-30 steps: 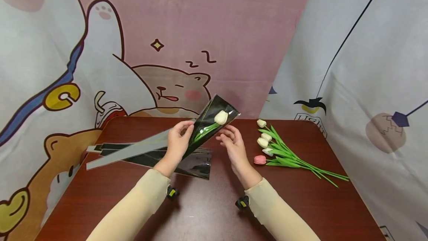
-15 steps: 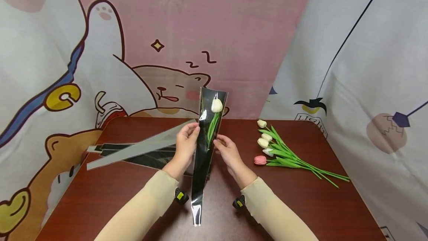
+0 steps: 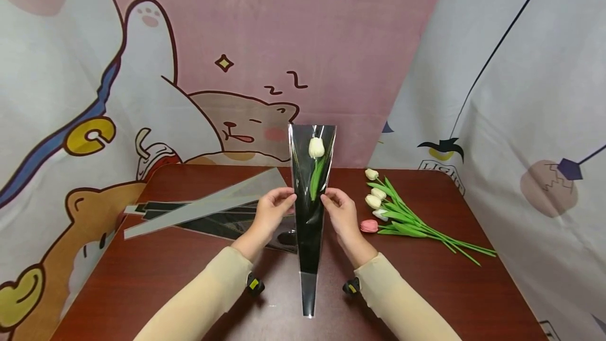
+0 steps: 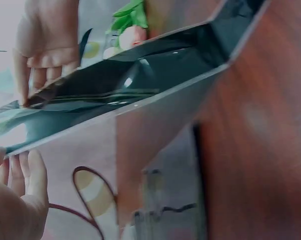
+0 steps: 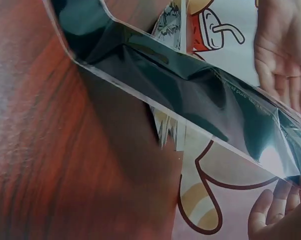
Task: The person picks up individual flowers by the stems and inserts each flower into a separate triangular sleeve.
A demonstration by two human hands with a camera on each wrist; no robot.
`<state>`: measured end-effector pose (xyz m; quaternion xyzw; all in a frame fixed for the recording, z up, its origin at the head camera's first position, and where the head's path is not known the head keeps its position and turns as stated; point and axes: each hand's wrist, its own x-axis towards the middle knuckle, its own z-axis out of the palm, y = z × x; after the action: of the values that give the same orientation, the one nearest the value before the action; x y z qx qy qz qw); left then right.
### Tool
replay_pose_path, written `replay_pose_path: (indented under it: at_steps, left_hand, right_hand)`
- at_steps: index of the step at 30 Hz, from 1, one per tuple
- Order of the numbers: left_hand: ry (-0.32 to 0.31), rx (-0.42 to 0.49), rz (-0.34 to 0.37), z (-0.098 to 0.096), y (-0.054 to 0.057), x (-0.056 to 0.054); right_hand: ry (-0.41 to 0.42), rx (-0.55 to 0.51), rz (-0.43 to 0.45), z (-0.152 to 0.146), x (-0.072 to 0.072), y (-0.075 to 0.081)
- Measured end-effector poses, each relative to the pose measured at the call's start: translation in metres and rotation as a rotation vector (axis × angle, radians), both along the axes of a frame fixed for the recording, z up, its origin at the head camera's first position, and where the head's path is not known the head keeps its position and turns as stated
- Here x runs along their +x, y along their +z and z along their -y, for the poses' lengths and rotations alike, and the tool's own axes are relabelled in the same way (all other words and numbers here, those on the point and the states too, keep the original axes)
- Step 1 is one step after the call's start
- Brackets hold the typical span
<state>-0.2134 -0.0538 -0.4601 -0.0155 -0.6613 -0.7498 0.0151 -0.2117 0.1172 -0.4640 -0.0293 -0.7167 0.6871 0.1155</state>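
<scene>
A black, clear-fronted flower sleeve stands upright between my two hands, wide end up and narrow end down. Inside its upper part shows a white tulip with green leaves. My left hand pinches the sleeve's left edge between thumb and fingers. At about the same height, my right hand pinches the right edge. The left wrist view shows the sleeve slanting across with a hand at either edge. In the right wrist view the shiny sleeve bears small printed lettering.
Several more flat sleeves lie fanned out on the left of the brown table. To the right lie several white tulips and a pink tulip, stems pointing right. A printed cloth hangs behind the table.
The sleeve with the tulip has swung from a rightward slant to upright and shifted slightly right. My right hand, earlier loose beside it, has taken hold of its right edge.
</scene>
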Motion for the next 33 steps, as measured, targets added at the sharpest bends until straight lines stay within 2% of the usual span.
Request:
replay_pose_path:
  at_steps: [3,5,9,11,13,18,22,26,33]
  left_hand:
    - [-0.045,-0.04,0.042,-0.004,-0.007,0.003]
    - [-0.063,-0.051,0.053,-0.007,-0.007,0.006]
    - [-0.058,-0.075,0.061,-0.017,-0.001,0.011]
    - [-0.048,-0.091,0.07,-0.021,-0.002,0.013]
    - [-0.041,-0.091,0.097,-0.026,-0.01,0.01]
    - [-0.008,-0.088,0.161,-0.036,-0.042,-0.002]
    - [0.045,-0.13,0.186,-0.045,-0.058,-0.009]
    - [0.093,-0.138,0.23,-0.054,-0.068,-0.013]
    - [0.118,-0.169,0.258,-0.066,-0.071,-0.015]
  right_hand:
    - [-0.012,0.014,0.008,-0.006,0.003,-0.002]
    - [-0.02,0.021,0.023,-0.01,0.003,-0.004]
    - [-0.027,0.022,0.075,-0.021,0.002,-0.015]
    - [-0.021,0.003,0.115,-0.027,0.0,-0.023]
    - [-0.01,-0.015,0.158,-0.033,-0.003,-0.032]
    - [0.009,-0.016,0.232,-0.045,-0.009,-0.049]
    - [0.01,0.011,0.293,-0.049,-0.015,-0.056]
    - [0.006,0.034,0.349,-0.051,-0.017,-0.057]
    - [-0.013,0.1,0.371,-0.053,-0.021,-0.062]
